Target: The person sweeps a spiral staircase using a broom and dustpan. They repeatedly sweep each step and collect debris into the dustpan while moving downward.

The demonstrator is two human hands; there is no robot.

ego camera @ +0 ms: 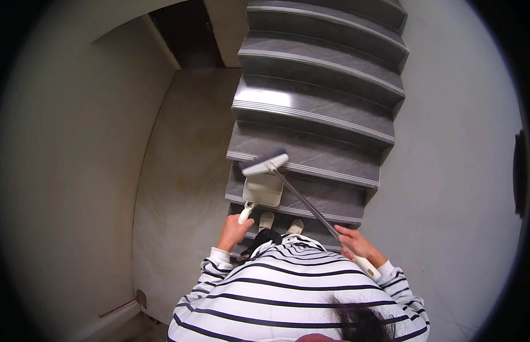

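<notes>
A white dustpan [263, 193] hangs from its short handle, which my left hand [235, 231] grips. My right hand [358, 244] is closed around the pale lower grip of a long-handled broom. From there its grey metal pole [307, 204] slants up and left to a broom head [265, 165] with a white back and dark bristles. The broom head lies over the front edge of a grey stair tread [333, 167], just beyond the dustpan's far lip. Whether the two touch, I cannot tell. Part of the dustpan's far edge is hidden under the broom head.
Grey stairs with striped nosings [316, 115] rise ahead of me. A pale wall [453, 171] borders them on the right. On the left their side drops to a lower floor [183, 171], with a dark door [192, 34] beyond. My light slippers [267, 219] stand on a lower step.
</notes>
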